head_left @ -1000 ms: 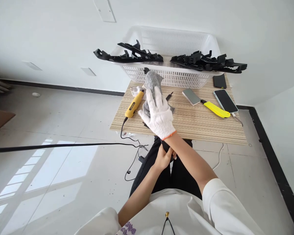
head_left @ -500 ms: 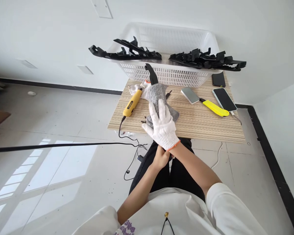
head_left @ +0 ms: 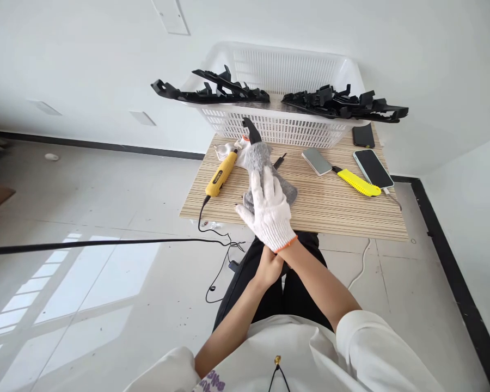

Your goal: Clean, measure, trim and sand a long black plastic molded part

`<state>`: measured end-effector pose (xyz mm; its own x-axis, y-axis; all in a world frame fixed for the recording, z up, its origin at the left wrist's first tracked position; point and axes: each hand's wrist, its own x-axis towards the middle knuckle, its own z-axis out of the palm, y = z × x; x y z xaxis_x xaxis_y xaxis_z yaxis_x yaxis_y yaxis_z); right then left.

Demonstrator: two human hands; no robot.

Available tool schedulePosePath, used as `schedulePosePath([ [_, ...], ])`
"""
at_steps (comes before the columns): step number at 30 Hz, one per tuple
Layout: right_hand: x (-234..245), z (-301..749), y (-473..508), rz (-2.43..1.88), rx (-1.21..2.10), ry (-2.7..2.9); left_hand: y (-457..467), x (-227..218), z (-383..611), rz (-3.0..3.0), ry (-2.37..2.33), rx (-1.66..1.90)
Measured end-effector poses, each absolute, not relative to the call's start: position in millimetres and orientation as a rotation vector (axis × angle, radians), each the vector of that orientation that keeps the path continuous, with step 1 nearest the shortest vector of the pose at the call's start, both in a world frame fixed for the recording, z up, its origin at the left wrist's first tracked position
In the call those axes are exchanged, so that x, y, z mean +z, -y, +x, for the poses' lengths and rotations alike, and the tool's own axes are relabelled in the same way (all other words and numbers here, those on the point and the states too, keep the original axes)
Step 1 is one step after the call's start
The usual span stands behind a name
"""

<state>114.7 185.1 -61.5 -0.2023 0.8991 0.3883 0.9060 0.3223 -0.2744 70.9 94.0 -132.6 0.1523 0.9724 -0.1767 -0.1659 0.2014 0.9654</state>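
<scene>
My right hand [head_left: 269, 212], in a white knit glove with an orange cuff, lies over a grey cloth [head_left: 259, 157] and presses it around a long black plastic part [head_left: 252, 130]. The part's curved far end sticks out beyond the cloth, towards the basket. Below the glove, at the table's near edge, my bare left hand [head_left: 269, 267] is closed on the near end of the part; its fingers are mostly hidden. More of the grey cloth hangs loose to the right of the glove, over the tabletop.
A yellow corded tool [head_left: 221, 174] lies left on the wooden table [head_left: 330, 212], by a crumpled white glove [head_left: 240, 157]. Black plastic parts [head_left: 338, 102] rest across a white basket [head_left: 277, 128]. Rightward are a grey block [head_left: 317, 161], yellow utility knife [head_left: 358, 182] and two phones [head_left: 373, 167].
The black part's far tip has come slightly nearer to me, and less of it shows beyond the cloth. Both hands keep their hold.
</scene>
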Motion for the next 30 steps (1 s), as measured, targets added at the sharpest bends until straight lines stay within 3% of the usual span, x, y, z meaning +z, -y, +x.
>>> schedulePosePath([
  [7,-76,130,-151,-1.582,-0.042,2.178,-95,-143,67,1.051,-1.138,1.099],
  [19,-48,102,-280,-1.645,0.052,2.148,-94,-115,81,0.646,-0.875,0.994],
  [30,-60,124,-208,-1.556,-0.043,2.120,-96,-127,76,0.909,-0.821,1.059],
])
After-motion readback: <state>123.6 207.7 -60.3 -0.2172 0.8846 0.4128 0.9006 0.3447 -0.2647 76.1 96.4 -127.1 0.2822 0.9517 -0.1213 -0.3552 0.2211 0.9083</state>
